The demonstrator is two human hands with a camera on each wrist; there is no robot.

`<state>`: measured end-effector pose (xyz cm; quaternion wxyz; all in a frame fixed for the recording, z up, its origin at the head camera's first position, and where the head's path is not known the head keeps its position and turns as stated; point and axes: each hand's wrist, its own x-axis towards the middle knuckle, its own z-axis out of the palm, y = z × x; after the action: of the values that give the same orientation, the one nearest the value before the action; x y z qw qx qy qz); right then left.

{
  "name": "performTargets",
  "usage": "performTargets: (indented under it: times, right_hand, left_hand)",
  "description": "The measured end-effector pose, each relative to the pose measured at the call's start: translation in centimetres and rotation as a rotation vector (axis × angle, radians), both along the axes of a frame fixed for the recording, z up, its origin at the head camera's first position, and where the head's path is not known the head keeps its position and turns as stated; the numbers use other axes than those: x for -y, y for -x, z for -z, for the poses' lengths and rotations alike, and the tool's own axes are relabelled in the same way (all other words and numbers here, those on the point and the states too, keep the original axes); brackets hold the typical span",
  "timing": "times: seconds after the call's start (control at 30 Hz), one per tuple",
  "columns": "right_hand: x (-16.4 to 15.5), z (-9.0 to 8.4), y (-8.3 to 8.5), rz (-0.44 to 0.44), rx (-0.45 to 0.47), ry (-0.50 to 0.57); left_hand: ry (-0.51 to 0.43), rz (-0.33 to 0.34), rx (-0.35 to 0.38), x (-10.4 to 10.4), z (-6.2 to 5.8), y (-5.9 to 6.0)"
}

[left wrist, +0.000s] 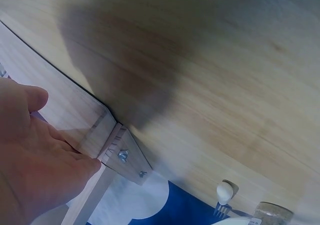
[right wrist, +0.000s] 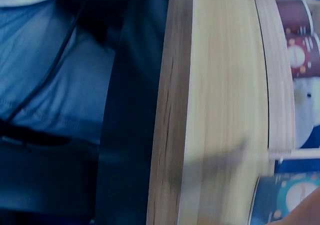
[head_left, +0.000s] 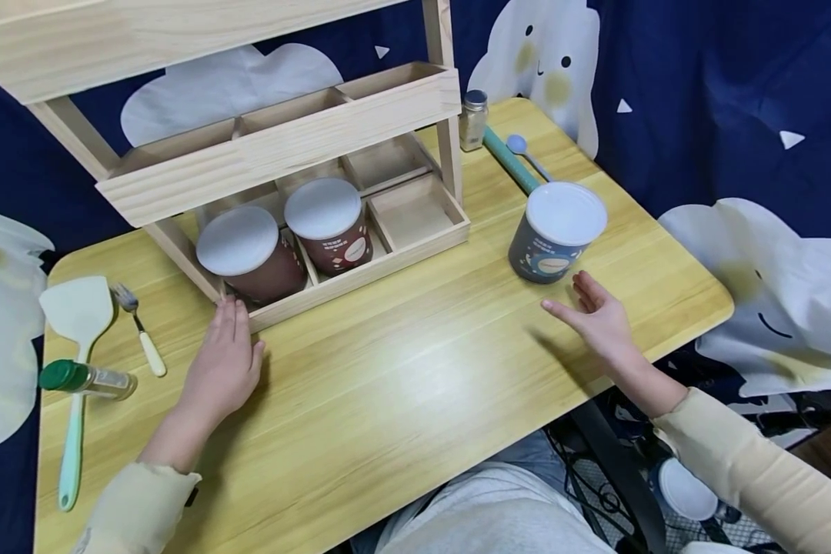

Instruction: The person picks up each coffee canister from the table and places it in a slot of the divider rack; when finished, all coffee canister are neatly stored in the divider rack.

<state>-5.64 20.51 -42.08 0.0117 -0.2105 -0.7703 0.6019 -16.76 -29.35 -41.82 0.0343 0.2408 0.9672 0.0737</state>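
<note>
The left hand, fingers nearly straight, rests at the front left corner of the wooden rack, whose bottom tier holds two maroon canisters. Further right, the blue canister stands upright on the worktop; just beside it, the right hand holds thumb and fingers apart, seemingly mid-reach. Gripping calls for curling round its side.

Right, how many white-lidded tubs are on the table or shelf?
3: two maroon tubs in the bottom tray of the shelf, one blue tub on the table near the right hand. Others may be hidden.
</note>
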Motion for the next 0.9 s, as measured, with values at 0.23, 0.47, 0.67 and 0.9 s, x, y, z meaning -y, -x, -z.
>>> performTargets:
  times: [0.23, 0.47, 0.67, 0.9]
  right_hand:
    - [-1.9, 1.2, 1.6, 0.052, -0.012, -0.056]
    - [-1.8, 3.0, 3.4, 0.049, -0.099, -0.069]
    - [-1.2, 3.8, 5.0, 0.107, -0.27, -0.005]
    - [-0.9, 4.1, 6.8, 0.173, -0.373, 0.019]
  left_hand:
    - [-0.01, 0.006, -0.042, 0.1, 0.1, 0.1]
    - [0.009, 0.015, -0.057, 0.3, 0.5, -0.4]
    - [0.012, 0.006, -0.058, 0.2, 0.6, -0.9]
    - [0.021, -0.003, -0.076, 0.0, 0.1, -0.6]
